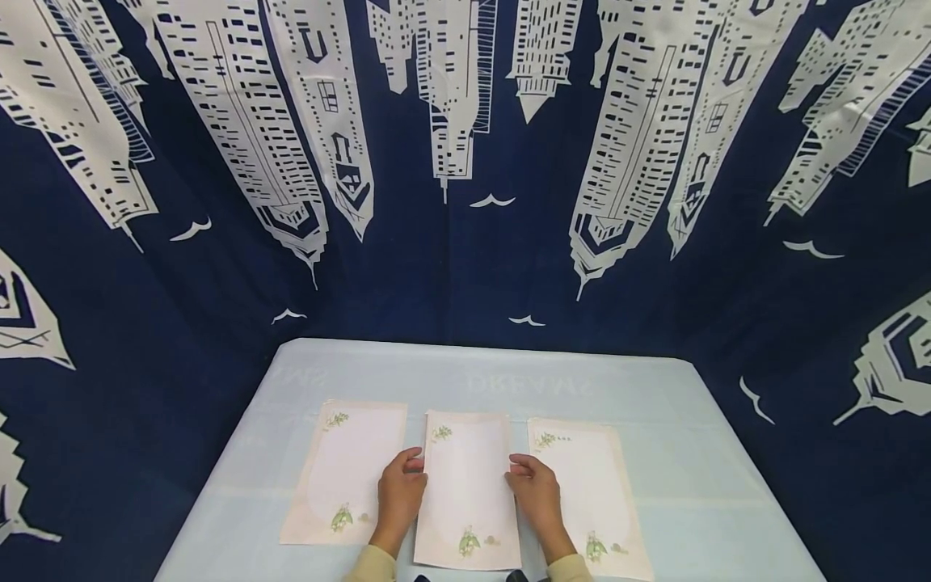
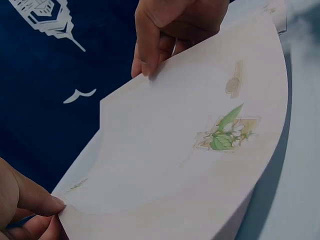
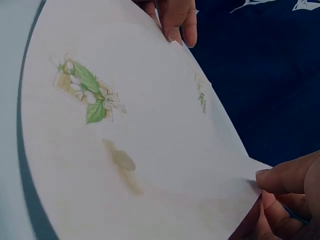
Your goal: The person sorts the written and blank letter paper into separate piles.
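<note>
A pale pink sheet of stationery paper [image 1: 469, 485], printed with green leaves and white flowers, is held between both hands in the middle of the table. My left hand [image 1: 400, 491] pinches its left edge, thumb on top and fingers beneath, as the left wrist view shows with the thumb [image 2: 42, 197] at the paper's border. On the opposite edge, my right hand [image 1: 534, 495] pinches it the same way; its thumb [image 3: 282, 176] presses the face in the right wrist view. The sheet bows in both wrist views, its near edge casting a shadow on the table.
Matching printed paper lies flat on either side: a left sheet [image 1: 349, 469] and a right sheet [image 1: 592, 485] with small dark marks near its top. Under them is a light blue-white table cover [image 1: 720, 453]. A navy curtain [image 1: 451, 267] with white buildings and birds surrounds the table.
</note>
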`<state>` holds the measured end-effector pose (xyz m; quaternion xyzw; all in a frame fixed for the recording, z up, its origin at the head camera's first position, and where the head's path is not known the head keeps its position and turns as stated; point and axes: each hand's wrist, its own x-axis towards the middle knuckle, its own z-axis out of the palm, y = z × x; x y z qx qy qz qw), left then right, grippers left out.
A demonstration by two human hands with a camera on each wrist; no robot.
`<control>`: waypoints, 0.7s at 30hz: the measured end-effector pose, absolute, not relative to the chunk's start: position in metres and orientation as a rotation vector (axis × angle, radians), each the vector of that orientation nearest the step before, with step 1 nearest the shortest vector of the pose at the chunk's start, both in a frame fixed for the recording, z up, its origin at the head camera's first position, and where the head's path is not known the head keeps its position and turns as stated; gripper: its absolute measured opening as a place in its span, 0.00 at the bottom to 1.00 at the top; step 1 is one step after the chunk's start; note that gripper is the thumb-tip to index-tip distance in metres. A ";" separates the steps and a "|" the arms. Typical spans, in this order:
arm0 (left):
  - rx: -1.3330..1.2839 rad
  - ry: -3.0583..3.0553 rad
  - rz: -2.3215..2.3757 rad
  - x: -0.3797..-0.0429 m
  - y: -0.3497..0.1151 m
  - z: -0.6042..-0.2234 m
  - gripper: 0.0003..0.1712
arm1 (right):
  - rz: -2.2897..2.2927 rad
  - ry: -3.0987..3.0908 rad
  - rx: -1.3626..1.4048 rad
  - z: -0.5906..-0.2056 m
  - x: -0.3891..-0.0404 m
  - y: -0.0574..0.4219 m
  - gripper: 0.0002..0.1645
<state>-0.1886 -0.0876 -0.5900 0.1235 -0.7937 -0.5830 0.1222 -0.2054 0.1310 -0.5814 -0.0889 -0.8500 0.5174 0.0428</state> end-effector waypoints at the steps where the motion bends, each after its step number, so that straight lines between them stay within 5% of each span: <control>1: 0.363 -2.316 -1.702 -0.189 -0.089 -0.589 0.23 | 1.590 -2.595 -0.269 -0.582 -0.206 0.130 0.18; 21: 0.513 -2.319 -1.696 -0.199 -0.158 -0.570 0.18 | 1.896 -2.444 -0.123 -0.572 -0.232 0.079 0.16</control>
